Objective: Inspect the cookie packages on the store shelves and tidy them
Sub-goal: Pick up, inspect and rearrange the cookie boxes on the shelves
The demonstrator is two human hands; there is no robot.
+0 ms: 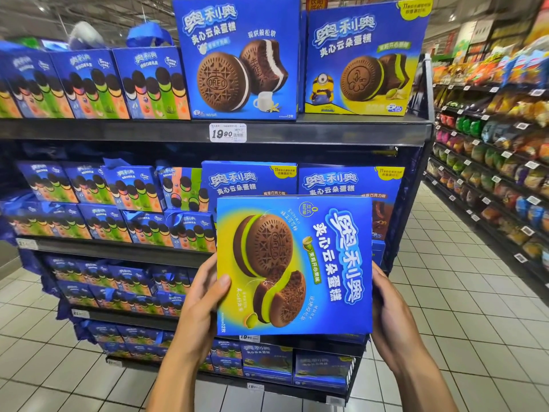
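The left hand (205, 295) curls round the left edge of a flat blue cardboard cookie box with green-filled chocolate sandwich cakes printed on it (294, 266) — its thumb lies across the printed front, the other fingers hidden behind. The right hand (389, 304) clasps the opposite edge from behind; only the back of the hand and the wrist show, so how its fingers lie on the box cannot be told. The box is held up in front of the second shelf, turned so that its lettering runs sideways.

Behind it stands a dark metal shelf unit (326, 130). On the top shelf a large blue box with white-cream cakes (237, 58) stands upright, just beside a blue-and-yellow box with a yellow cartoon figure (362, 60). A white price tag reading 19.90 (228, 132) is clipped to the shelf edge below. To the left, rows of smaller blue gift boxes with ribbon handles (118, 84) fill every level. A snack aisle (490, 144) runs off to the right, over a pale tiled floor (445, 263).
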